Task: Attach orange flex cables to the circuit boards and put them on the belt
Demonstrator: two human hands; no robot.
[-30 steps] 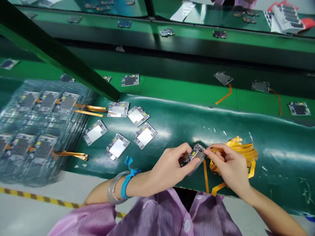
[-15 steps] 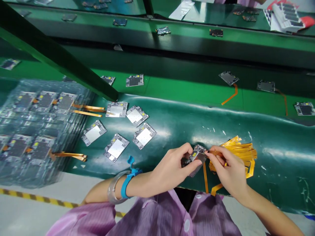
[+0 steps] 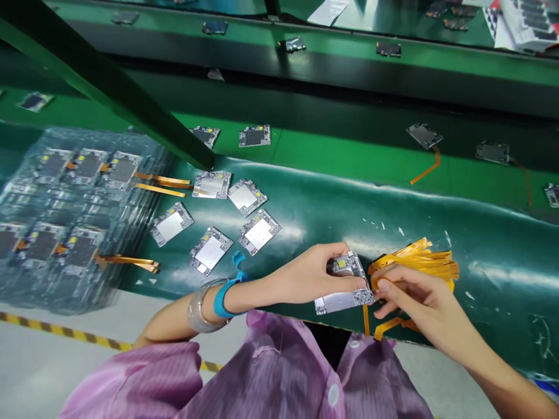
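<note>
My left hand (image 3: 312,273) grips a circuit board (image 3: 343,301) near the front edge of the bench, thumb across its face and fingers behind. The board has a silver shield plate and a small yellow sticker. At its right edge my right hand (image 3: 417,297) is closed, with the end of an orange flex cable (image 3: 376,281) seemingly pinched between thumb and forefinger; the fingers partly hide it. Just behind that hand lies a pile of orange flex cables (image 3: 419,259). An orange strip (image 3: 365,320) hangs below the board.
Several loose boards (image 3: 211,250) lie to the left on the green mat (image 3: 314,203). Stacked clear plastic trays (image 3: 65,203) hold boards with cables. Beyond, a green conveyor belt (image 3: 323,151) carries boards, one a board with a cable (image 3: 424,135). A dark green post (image 3: 131,99) slants across the left.
My left hand has turned the board flatter, so more of its shield plate shows. My right hand has shifted slightly right and down, its fingers spread a little more. The camera view has shifted slightly.
</note>
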